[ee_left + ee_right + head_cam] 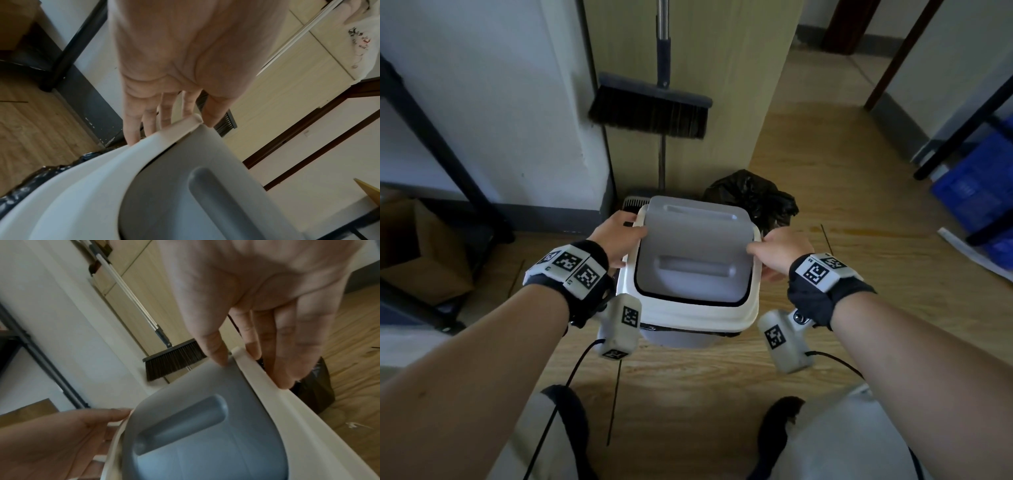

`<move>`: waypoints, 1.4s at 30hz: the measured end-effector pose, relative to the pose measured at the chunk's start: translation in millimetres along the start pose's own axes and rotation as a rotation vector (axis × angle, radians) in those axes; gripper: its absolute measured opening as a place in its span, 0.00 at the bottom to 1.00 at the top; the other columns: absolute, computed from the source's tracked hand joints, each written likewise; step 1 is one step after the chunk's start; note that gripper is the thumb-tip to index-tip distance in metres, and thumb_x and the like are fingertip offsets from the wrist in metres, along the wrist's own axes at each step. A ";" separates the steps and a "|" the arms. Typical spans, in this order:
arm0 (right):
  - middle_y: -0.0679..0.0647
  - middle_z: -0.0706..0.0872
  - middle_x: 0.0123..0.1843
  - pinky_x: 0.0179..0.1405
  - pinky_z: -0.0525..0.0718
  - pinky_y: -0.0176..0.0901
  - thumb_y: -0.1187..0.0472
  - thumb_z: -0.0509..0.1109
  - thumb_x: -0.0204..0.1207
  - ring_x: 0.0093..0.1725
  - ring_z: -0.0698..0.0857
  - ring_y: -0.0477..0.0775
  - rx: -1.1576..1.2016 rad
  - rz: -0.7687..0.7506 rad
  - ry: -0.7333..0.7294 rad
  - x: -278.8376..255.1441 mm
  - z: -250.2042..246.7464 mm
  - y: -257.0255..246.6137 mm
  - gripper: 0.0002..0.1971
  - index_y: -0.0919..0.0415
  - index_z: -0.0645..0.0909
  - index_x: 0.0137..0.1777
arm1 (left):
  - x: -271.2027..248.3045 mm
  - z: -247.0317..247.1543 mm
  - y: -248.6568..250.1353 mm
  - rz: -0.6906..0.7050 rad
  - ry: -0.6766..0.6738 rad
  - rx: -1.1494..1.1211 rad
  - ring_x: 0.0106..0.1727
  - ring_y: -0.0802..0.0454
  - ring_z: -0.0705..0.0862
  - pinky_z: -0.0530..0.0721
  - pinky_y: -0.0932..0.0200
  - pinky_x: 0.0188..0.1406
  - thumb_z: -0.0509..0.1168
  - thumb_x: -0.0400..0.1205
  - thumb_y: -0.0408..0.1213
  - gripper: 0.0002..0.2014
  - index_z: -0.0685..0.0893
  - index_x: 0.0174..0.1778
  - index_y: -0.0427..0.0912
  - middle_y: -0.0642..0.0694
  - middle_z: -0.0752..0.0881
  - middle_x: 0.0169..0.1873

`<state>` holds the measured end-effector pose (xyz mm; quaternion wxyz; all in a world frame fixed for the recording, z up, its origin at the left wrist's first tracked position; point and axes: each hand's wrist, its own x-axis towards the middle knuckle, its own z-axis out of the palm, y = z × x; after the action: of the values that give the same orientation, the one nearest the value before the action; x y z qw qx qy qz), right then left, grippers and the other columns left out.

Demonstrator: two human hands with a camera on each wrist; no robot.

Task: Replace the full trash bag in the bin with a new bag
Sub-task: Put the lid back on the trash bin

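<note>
Both hands on the white lid frame atop the bin: left hand grips its left edge, right hand pinches the right, level and equally near. Black liner pokes out under frame. Full bag just behind bin's right corner. No readable labels.

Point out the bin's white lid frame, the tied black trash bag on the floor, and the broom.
white lid frame (pixel 690 310), head view, near front edge.
black trash bag (pixel 751 197), head view, crumpled upper part.
broom (pixel 650 113), head view, bristles.
</note>
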<state>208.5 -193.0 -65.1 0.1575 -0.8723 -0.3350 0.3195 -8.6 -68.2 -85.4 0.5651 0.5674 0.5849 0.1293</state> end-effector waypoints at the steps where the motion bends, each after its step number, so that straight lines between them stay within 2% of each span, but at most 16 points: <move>1: 0.61 0.93 0.42 0.44 0.92 0.55 0.52 0.66 0.72 0.36 0.92 0.59 0.026 0.000 -0.011 1.7 -0.8 0.6 0.16 0.66 0.86 0.46 | 4.8 -0.9 -3.5 0.001 -0.006 0.004 0.61 0.41 0.83 0.85 0.43 0.58 0.65 0.75 0.47 0.27 0.73 0.72 0.49 0.43 0.82 0.62; 3: 0.59 0.90 0.57 0.44 0.91 0.57 0.52 0.64 0.77 0.42 0.92 0.61 0.092 -0.016 -0.011 4.1 -1.5 0.8 0.18 0.60 0.81 0.62 | 21.3 -2.3 -16.0 -0.011 -0.014 0.014 0.60 0.40 0.85 0.85 0.38 0.59 0.67 0.68 0.58 0.34 0.73 0.71 0.49 0.43 0.83 0.63; 5: 0.55 0.81 0.70 0.44 0.91 0.57 0.53 0.61 0.80 0.49 0.90 0.62 0.107 -0.061 -0.008 4.9 -1.7 0.3 0.26 0.48 0.66 0.78 | 32.5 -2.8 -24.2 -0.027 -0.039 0.018 0.61 0.40 0.84 0.85 0.39 0.57 0.65 0.62 0.65 0.42 0.72 0.73 0.51 0.43 0.82 0.64; 6: 0.54 0.79 0.73 0.44 0.91 0.57 0.54 0.60 0.80 0.51 0.89 0.62 0.089 -0.087 -0.014 6.0 -1.0 -0.2 0.28 0.44 0.61 0.81 | 21.7 -1.3 -18.1 -0.031 -0.059 0.020 0.63 0.41 0.83 0.85 0.43 0.55 0.63 0.64 0.66 0.41 0.71 0.74 0.52 0.44 0.81 0.65; 9: 0.54 0.79 0.73 0.44 0.91 0.56 0.57 0.59 0.81 0.46 0.91 0.61 0.043 -0.141 -0.029 9.2 1.4 -3.4 0.28 0.42 0.62 0.80 | 12.7 -0.7 -11.5 -0.016 -0.088 0.020 0.64 0.43 0.81 0.82 0.45 0.58 0.57 0.74 0.62 0.31 0.73 0.72 0.52 0.47 0.82 0.63; 13: 0.56 0.83 0.69 0.45 0.91 0.57 0.62 0.58 0.80 0.41 0.92 0.61 0.036 -0.144 -0.012 13.7 2.4 -7.2 0.24 0.45 0.71 0.76 | 35.0 -3.9 -22.9 0.010 -0.092 0.013 0.62 0.39 0.83 0.79 0.35 0.65 0.58 0.63 0.70 0.39 0.77 0.67 0.52 0.42 0.84 0.63; 17: 0.56 0.83 0.68 0.55 0.88 0.56 0.64 0.56 0.79 0.51 0.90 0.63 -0.056 -0.156 -0.014 16.6 3.3 -7.6 0.26 0.46 0.72 0.76 | 14.2 -1.1 -11.3 -0.018 -0.088 0.001 0.64 0.41 0.81 0.80 0.36 0.65 0.54 0.79 0.58 0.21 0.77 0.64 0.55 0.44 0.82 0.63; 20: 0.56 0.77 0.75 0.66 0.81 0.55 0.65 0.55 0.78 0.66 0.82 0.65 -0.130 -0.146 -0.009 16.1 3.2 -9.8 0.28 0.49 0.70 0.78 | 17.0 0.8 -11.2 0.091 -0.031 0.070 0.77 0.41 0.70 0.69 0.42 0.76 0.56 0.80 0.57 0.29 0.63 0.79 0.60 0.44 0.69 0.78; 23: 0.56 0.75 0.76 0.66 0.80 0.53 0.64 0.57 0.80 0.69 0.79 0.64 -0.168 -0.143 -0.039 9.7 -0.9 -16.0 0.27 0.53 0.66 0.80 | 21.4 -3.4 -9.8 0.264 -0.030 0.275 0.82 0.43 0.61 0.61 0.48 0.80 0.61 0.82 0.51 0.35 0.53 0.83 0.54 0.44 0.60 0.82; 25: 0.56 0.76 0.73 0.68 0.79 0.52 0.63 0.64 0.79 0.69 0.78 0.60 -0.141 -0.126 -0.124 5.5 -8.1 -19.6 0.28 0.57 0.65 0.79 | 19.5 -7.1 -7.0 0.315 -0.124 0.418 0.82 0.45 0.60 0.61 0.50 0.80 0.71 0.75 0.50 0.45 0.52 0.84 0.50 0.46 0.59 0.82; 27: 0.54 0.72 0.77 0.69 0.77 0.49 0.64 0.74 0.72 0.72 0.74 0.56 -0.174 -0.096 -0.250 4.7 -14.6 -19.2 0.41 0.55 0.57 0.83 | 17.5 -11.1 -4.7 0.312 -0.222 0.517 0.81 0.46 0.62 0.63 0.53 0.78 0.80 0.65 0.48 0.57 0.50 0.83 0.48 0.48 0.61 0.81; 30: 0.53 0.71 0.77 0.69 0.77 0.53 0.64 0.82 0.62 0.70 0.75 0.56 -0.316 -0.099 -0.321 6.9 -10.3 -16.7 0.58 0.50 0.46 0.84 | 14.4 -14.6 -3.0 0.299 -0.253 0.682 0.76 0.46 0.68 0.67 0.53 0.73 0.83 0.60 0.35 0.63 0.46 0.83 0.47 0.45 0.66 0.78; 33: 0.57 0.77 0.70 0.67 0.78 0.60 0.62 0.87 0.52 0.67 0.78 0.61 -0.373 -0.136 -0.286 11.7 0.0 -16.9 0.62 0.49 0.48 0.81 | 17.4 -16.5 -2.5 0.281 -0.266 0.789 0.71 0.42 0.74 0.73 0.47 0.72 0.85 0.57 0.35 0.68 0.40 0.83 0.51 0.42 0.71 0.75; 36: 0.58 0.77 0.70 0.63 0.81 0.62 0.60 0.88 0.51 0.65 0.80 0.63 -0.403 -0.146 -0.314 13.9 0.8 -18.3 0.66 0.49 0.44 0.81 | 19.8 -17.8 -0.8 0.250 -0.286 0.862 0.65 0.40 0.79 0.77 0.44 0.69 0.85 0.57 0.36 0.70 0.37 0.81 0.55 0.40 0.77 0.70; 40: 0.59 0.78 0.64 0.54 0.85 0.54 0.59 0.86 0.55 0.57 0.82 0.61 -0.460 -0.134 -0.335 11.2 -1.4 -15.7 0.69 0.49 0.33 0.82 | 22.6 -19.6 2.1 0.233 -0.318 0.950 0.56 0.40 0.84 0.81 0.42 0.64 0.85 0.55 0.38 0.73 0.32 0.79 0.58 0.39 0.82 0.62; 42: 0.59 0.81 0.62 0.56 0.83 0.53 0.58 0.86 0.55 0.55 0.82 0.60 -0.515 -0.141 -0.328 9.8 -1.4 -16.0 0.70 0.50 0.31 0.82 | 23.2 -19.9 3.5 0.216 -0.318 0.998 0.53 0.41 0.85 0.82 0.42 0.62 0.86 0.55 0.39 0.74 0.31 0.79 0.59 0.39 0.84 0.59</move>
<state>207.3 -174.7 -60.7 -0.1031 -0.7949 -0.4854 0.3490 -16.3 -38.5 -88.0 0.2918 0.8366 0.4208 -0.1947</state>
